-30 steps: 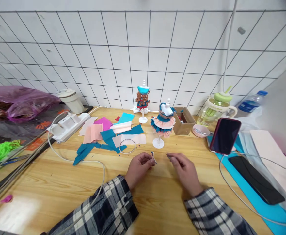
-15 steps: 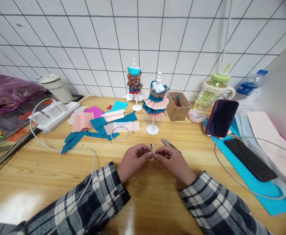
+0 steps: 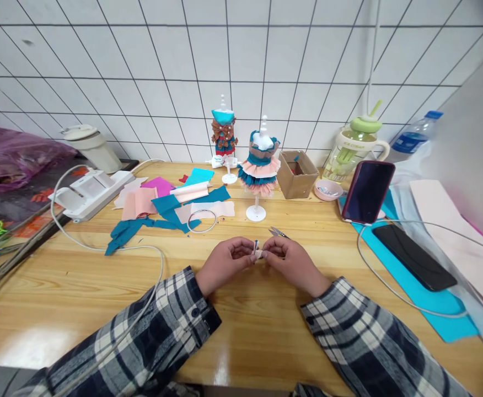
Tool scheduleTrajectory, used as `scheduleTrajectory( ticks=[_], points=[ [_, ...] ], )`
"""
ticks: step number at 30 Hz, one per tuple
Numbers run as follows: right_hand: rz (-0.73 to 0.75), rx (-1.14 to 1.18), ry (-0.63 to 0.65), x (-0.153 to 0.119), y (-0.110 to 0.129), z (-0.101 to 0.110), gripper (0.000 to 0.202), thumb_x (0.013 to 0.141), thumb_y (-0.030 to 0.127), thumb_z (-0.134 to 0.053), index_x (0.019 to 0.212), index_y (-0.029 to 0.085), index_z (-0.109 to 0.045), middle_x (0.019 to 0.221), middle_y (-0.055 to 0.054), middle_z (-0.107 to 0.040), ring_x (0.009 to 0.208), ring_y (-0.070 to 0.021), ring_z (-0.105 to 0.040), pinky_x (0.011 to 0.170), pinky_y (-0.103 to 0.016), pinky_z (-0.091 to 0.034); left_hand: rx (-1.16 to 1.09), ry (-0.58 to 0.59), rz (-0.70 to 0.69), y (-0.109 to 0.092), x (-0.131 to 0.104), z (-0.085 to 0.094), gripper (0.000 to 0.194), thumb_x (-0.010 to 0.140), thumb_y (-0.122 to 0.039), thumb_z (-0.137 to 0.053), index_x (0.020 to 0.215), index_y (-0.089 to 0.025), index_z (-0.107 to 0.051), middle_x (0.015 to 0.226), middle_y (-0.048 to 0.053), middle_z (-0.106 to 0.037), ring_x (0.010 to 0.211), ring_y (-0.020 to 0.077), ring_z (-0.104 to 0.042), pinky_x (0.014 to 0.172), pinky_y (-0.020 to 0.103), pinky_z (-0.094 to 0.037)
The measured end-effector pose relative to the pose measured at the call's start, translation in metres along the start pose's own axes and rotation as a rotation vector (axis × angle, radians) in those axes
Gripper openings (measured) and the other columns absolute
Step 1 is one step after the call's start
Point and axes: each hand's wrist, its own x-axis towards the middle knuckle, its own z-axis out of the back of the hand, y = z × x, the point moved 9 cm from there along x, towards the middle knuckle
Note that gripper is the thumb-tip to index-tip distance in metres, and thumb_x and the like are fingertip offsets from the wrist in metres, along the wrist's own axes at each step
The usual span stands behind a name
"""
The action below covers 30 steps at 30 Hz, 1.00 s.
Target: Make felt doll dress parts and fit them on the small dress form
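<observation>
Between both hands is a small pale pink and blue strip of crepe paper [image 3: 258, 253], mostly hidden by the fingers. My left hand [image 3: 227, 263] pinches its left side, and my right hand [image 3: 294, 264] pinches the right side. Just beyond my right hand lie small thread snips [image 3: 278, 232], partly covered by it. Straight ahead stands a mini dress form [image 3: 259, 165] wearing a teal, brown and pink ruffled paper dress. A second dress form [image 3: 224, 135] with brown bows stands behind it, near the wall.
Teal paper scraps [image 3: 171, 211], a pink paper piece [image 3: 139, 204] and a metal ring [image 3: 202, 221] lie left of centre. A cardboard box [image 3: 297, 182], a pink bowl [image 3: 328, 190] and a propped phone [image 3: 368, 193] stand right. A white cable [image 3: 142, 247] crosses the left side.
The pale strip now shows wider between the fingertips, with the hands slightly farther apart. The view has shifted a little, so the tabletop things appear higher and farther left.
</observation>
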Motion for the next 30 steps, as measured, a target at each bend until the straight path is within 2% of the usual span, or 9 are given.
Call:
scheduleTrajectory(
  ticks=[3, 5, 9, 14, 18, 21, 25, 30],
  points=[
    [-0.043, 0.072, -0.036, 0.0, -0.004, 0.005, 0.016, 0.076, 0.033, -0.059, 0.086, 0.021, -0.055, 0.07, 0.0, -0.064, 0.062, -0.0144, -0.06, 0.05, -0.024, -0.045, -0.044, 0.007, 0.026, 0.002, 0.001, 0.0, 0.033, 0.065, -0.03, -0.078, 0.088, -0.013, -0.064, 0.085, 0.004, -0.069, 0.077, 0.014, -0.063, 0.074, 0.026, -0.048],
    [-0.049, 0.121, -0.04, -0.001, -0.004, 0.004, 0.025, 0.076, 0.036, -0.06, 0.095, 0.021, -0.054, 0.077, -0.002, -0.064, 0.067, -0.0159, -0.061, 0.045, -0.022, -0.044, -0.07, -0.02, 0.033, 0.002, 0.001, 0.004, 0.033, 0.064, -0.029, -0.078, 0.088, -0.013, -0.063, 0.084, 0.004, -0.07, 0.076, 0.0132, -0.063, 0.073, 0.025, -0.048],
    [-0.105, 0.15, 0.048, -0.004, -0.006, -0.011, 0.04, 0.073, 0.04, -0.064, 0.106, 0.02, -0.054, 0.092, -0.005, -0.063, 0.071, -0.0168, -0.062, 0.04, -0.021, -0.043, -0.127, -0.091, 0.045, 0.003, 0.001, 0.009, 0.034, 0.065, -0.029, -0.078, 0.09, -0.014, -0.061, 0.083, 0.004, -0.07, 0.077, 0.0134, -0.064, 0.074, 0.024, -0.047],
    [-0.086, 0.108, -0.005, -0.003, -0.002, -0.01, 0.03, 0.069, 0.032, -0.067, 0.095, 0.018, -0.059, 0.086, -0.005, -0.065, 0.064, -0.0135, -0.059, 0.041, -0.021, -0.04, -0.116, -0.13, 0.036, 0.004, 0.0, 0.008, 0.033, 0.064, -0.029, -0.079, 0.087, -0.013, -0.063, 0.075, 0.001, -0.067, 0.07, 0.0113, -0.061, 0.067, 0.022, -0.048],
    [-0.151, 0.167, 0.029, -0.003, -0.009, -0.01, 0.025, 0.07, 0.033, -0.067, 0.089, 0.018, -0.061, 0.081, -0.003, -0.065, 0.06, -0.0122, -0.057, 0.04, -0.02, -0.037, -0.093, -0.132, 0.035, 0.004, -0.001, 0.008, 0.03, 0.065, -0.029, -0.078, 0.087, -0.014, -0.065, 0.074, 0.0, -0.067, 0.067, 0.0104, -0.06, 0.065, 0.021, -0.047],
    [-0.215, 0.228, 0.07, -0.004, -0.017, -0.012, 0.025, 0.07, 0.035, -0.068, 0.087, 0.018, -0.062, 0.071, -0.001, -0.061, 0.059, -0.0124, -0.055, 0.038, -0.018, -0.034, -0.098, -0.086, 0.027, 0.002, 0.0, 0.004, 0.029, 0.065, -0.029, -0.078, 0.087, -0.014, -0.066, 0.079, 0.001, -0.069, 0.073, 0.012, -0.062, 0.07, 0.023, -0.048],
    [-0.229, 0.278, 0.044, -0.003, -0.02, -0.009, 0.022, 0.069, 0.034, -0.069, 0.082, 0.018, -0.061, 0.062, 0.002, -0.055, 0.051, -0.0092, -0.048, 0.037, -0.017, -0.03, -0.051, -0.053, 0.012, -0.001, 0.0, 0.001, 0.029, 0.065, -0.03, -0.078, 0.087, -0.014, -0.067, 0.082, 0.003, -0.071, 0.077, 0.0142, -0.064, 0.075, 0.026, -0.049],
    [-0.228, 0.299, 0.02, -0.002, -0.018, -0.005, 0.022, 0.069, 0.035, -0.069, 0.08, 0.019, -0.058, 0.063, 0.003, -0.056, 0.044, -0.006, -0.041, 0.036, -0.018, -0.028, -0.029, -0.063, 0.004, -0.001, 0.001, 0.004, 0.031, 0.063, -0.031, -0.079, 0.087, -0.015, -0.068, 0.081, 0.004, -0.072, 0.075, 0.0158, -0.066, 0.076, 0.029, -0.051]
  ],
)
